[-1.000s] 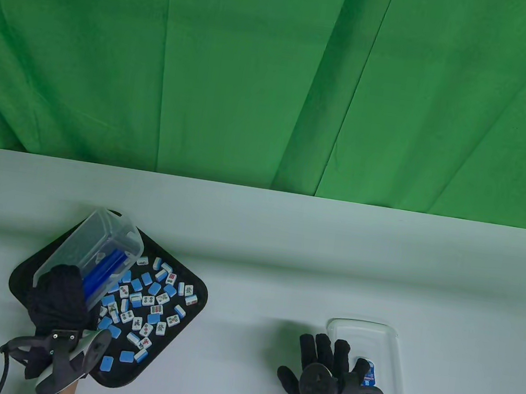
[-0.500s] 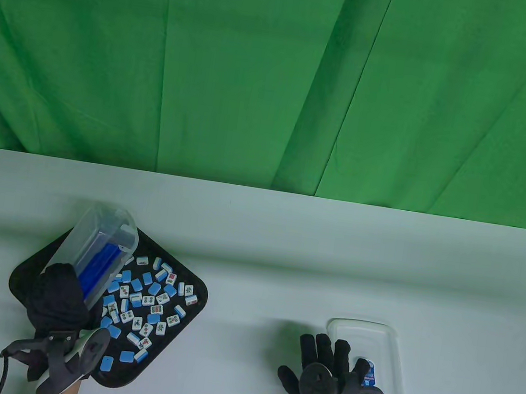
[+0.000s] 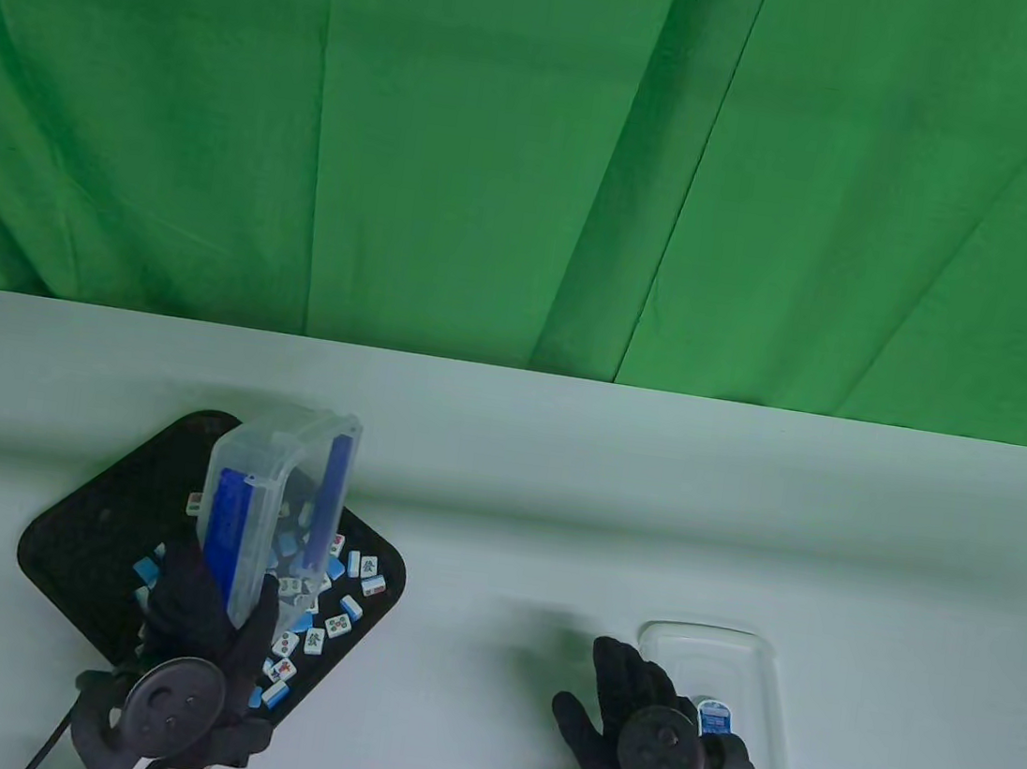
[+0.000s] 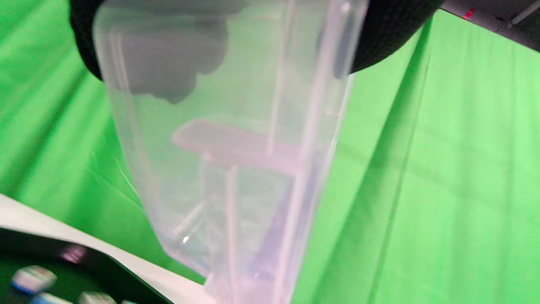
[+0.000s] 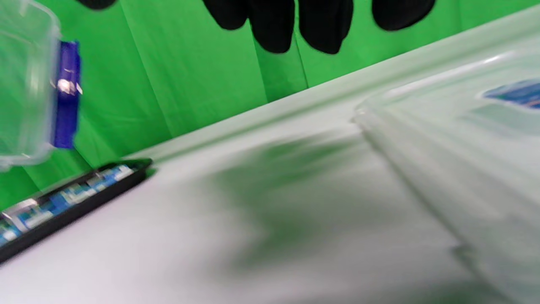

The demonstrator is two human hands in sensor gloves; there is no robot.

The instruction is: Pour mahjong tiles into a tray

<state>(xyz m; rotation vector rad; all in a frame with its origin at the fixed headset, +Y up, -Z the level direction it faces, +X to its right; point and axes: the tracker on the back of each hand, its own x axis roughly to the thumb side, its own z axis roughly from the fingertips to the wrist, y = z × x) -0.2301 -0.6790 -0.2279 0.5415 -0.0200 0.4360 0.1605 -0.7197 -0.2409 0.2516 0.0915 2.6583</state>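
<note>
A black tray (image 3: 92, 537) lies at the front left of the table with several blue-and-white mahjong tiles (image 3: 342, 612) scattered in it. My left hand (image 3: 207, 628) grips a clear plastic box with blue clips (image 3: 276, 504) and holds it above the tray, its open end pointing away from me. The left wrist view shows the box (image 4: 236, 152) close up with no tiles inside, my fingers (image 4: 168, 59) wrapped round its base. My right hand (image 3: 632, 702) hovers open just above the table, beside the clear lid (image 3: 750, 708), holding nothing.
The clear lid, with a blue sticker (image 3: 715, 718), lies at the front right near the table's front edge. A green cloth (image 3: 545, 143) hangs behind the table. The right wrist view shows the tray's edge (image 5: 80, 207) and the lid (image 5: 464, 160).
My left hand has swung the box to the right over the tiles and turned it more upright. My right hand has drawn back slightly toward me.
</note>
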